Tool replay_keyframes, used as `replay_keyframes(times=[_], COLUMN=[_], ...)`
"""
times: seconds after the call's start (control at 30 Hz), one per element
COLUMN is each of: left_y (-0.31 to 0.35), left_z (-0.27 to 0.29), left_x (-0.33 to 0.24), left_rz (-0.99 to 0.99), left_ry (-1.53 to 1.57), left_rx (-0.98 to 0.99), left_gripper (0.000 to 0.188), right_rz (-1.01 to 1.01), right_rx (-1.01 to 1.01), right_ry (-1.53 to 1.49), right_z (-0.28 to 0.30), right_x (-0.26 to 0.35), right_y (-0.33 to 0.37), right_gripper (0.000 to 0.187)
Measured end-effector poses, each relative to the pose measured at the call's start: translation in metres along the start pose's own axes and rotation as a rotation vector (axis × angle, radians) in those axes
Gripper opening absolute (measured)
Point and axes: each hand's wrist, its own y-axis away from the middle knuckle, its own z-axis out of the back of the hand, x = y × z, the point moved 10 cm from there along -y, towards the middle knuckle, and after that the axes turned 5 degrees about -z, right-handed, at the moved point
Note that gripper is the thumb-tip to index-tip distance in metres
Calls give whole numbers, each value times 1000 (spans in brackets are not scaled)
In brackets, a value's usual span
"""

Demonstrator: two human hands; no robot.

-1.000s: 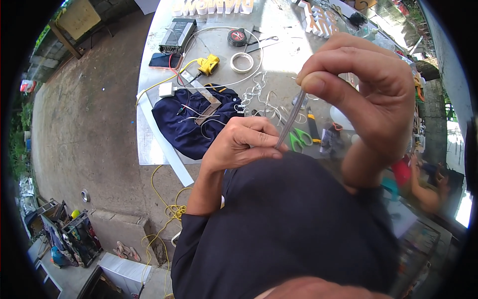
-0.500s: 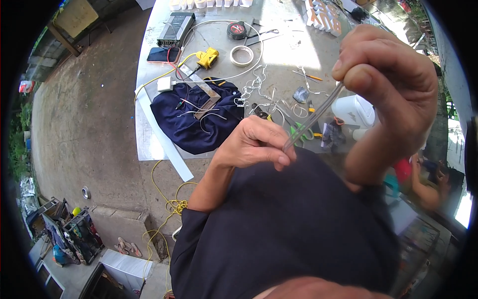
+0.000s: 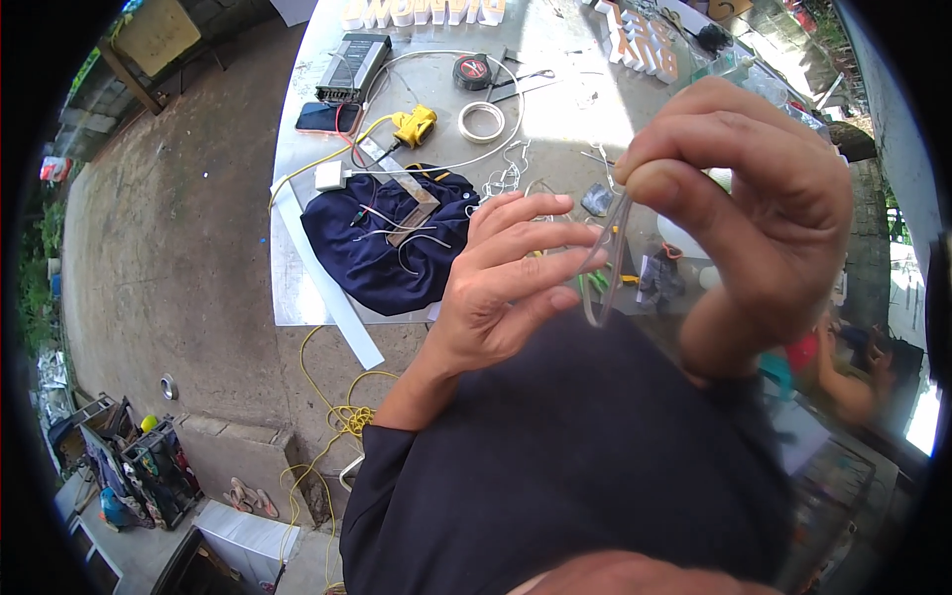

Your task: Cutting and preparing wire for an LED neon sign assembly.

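Note:
My right hand [image 3: 754, 198] is raised, thumb and forefinger pinching a thin, clear-grey wire [image 3: 618, 260] that hangs down in a narrow loop. Beside that loop, my left hand [image 3: 506, 273] has its fingers spread, the tips close to the wire; whether they touch it I cannot tell. Behind the hands is the metal-topped table [image 3: 555, 109]. Green-handled scissors [image 3: 593, 282] lie partly hidden behind the wire. A dark navy cloth [image 3: 342, 233] lies left of my left hand, with a metal square [image 3: 421, 206] and loose wire ends on it.
On the table sit a power supply box [image 3: 349, 69], phone [image 3: 327, 118], yellow connector [image 3: 415, 126], tape roll [image 3: 463, 121], tape measure [image 3: 471, 69] and block letters [image 3: 630, 45]. A white strip [image 3: 332, 288] overhangs the edge. Yellow cord [image 3: 349, 419] lies on the floor. Another person's arm [image 3: 843, 382] shows at right.
My left hand has let go of the wire's lower end and spread its fingers. The wire, stretched between both hands before, now hangs looped from my right hand, which has moved slightly left and down.

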Motion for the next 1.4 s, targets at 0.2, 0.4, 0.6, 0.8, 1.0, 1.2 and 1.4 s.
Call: replay_keyframes(times=[0.2,0.4,0.6,0.8,1.0,1.2,1.4], left_y=[-1,5,12,23,22,34,57], left_z=[13,6,12,17,19,15,-1], left_x=[-7,4,5,15,32,58,96], left_rz=[-68,-62,-84,-12,107,314,564], left_ry=[-136,519,56,121,299,392,712], left_rx=[-207,-419,-529,-722,-647,-675,-652], left_gripper=[25,52,47,27,27,24,23], right_rz=[-21,-73,-102,-104,-94,-118,-187], right_rx=[-75,-109,-190,-218,-221,-202,-206], right_ry=[-92,-119,-51,-42,-23,46,36], right_z=[1,-4,-8,-16,-17,-25,-32], right_x=[1,-9,-23,-28,-26,-35,-55], right_y=[0,-2,-8,-11,-11,-10,-4], right_gripper=[10,8,6,5,5,6,9])
